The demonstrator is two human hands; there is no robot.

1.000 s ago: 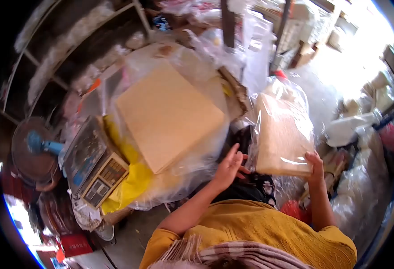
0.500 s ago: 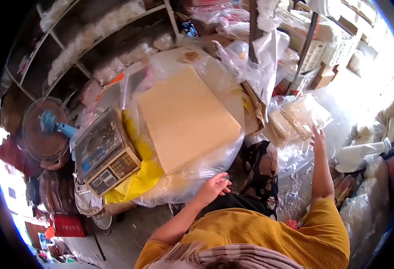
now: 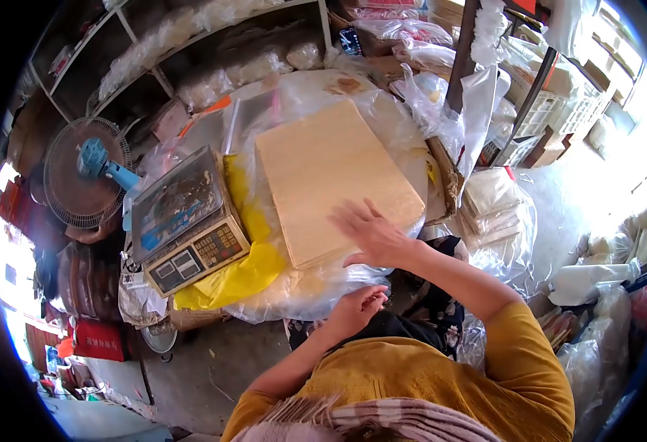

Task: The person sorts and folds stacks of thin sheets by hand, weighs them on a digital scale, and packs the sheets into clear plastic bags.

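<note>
A stack of square tan paper sheets (image 3: 338, 177) lies on the plastic-covered table. Over its near right corner my right hand (image 3: 378, 236) reaches with fingers spread, blurred by motion; contact with the top sheet cannot be told. Close to my body, just off the table's near edge, my left hand (image 3: 359, 309) is curled closed, with nothing visible in it. A dirty weighing scale (image 3: 191, 221) stands left of the stack, partly on a yellow plastic sheet (image 3: 253, 269).
A blue fan (image 3: 91, 158) stands left of the scale. Clear plastic bags with flat tan packs (image 3: 493, 206) are piled at the table's right. Shelves (image 3: 242, 33) with wrapped goods line the back, and white crates (image 3: 540, 118) stand back right.
My right hand has swung left from the bagged packs to the paper stack. The fingers of my left hand have curled in. The view has shifted, with the bagged packs now lying flatter.
</note>
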